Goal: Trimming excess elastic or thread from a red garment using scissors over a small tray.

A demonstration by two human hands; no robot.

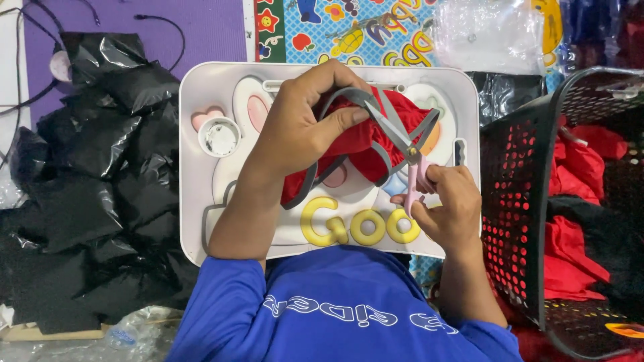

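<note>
One red garment (pixel 362 144) sits gripped in our left hand (pixel 302 124), our right hand (pixel 448 208) pinching open pink-handled scissors (pixel 406 151), trimming seemingly unfinished, more red cloth (pixel 580 201) waiting in the basket (pixel 516 201).

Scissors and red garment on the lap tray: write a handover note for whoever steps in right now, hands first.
Left hand: grips the red garment with its grey trim, bunched up over the white lap tray.
Right hand: holds the pink-handled scissors, blades open and pointing up across the garment's grey trim.
Nearby: black basket on the right with more red cloth inside; pile of black plastic bags on the left.
Done: garment picked up and held, scissors at the trim.
Left: whether any cut is made cannot be seen; the garment is not yet set down or bagged.
</note>
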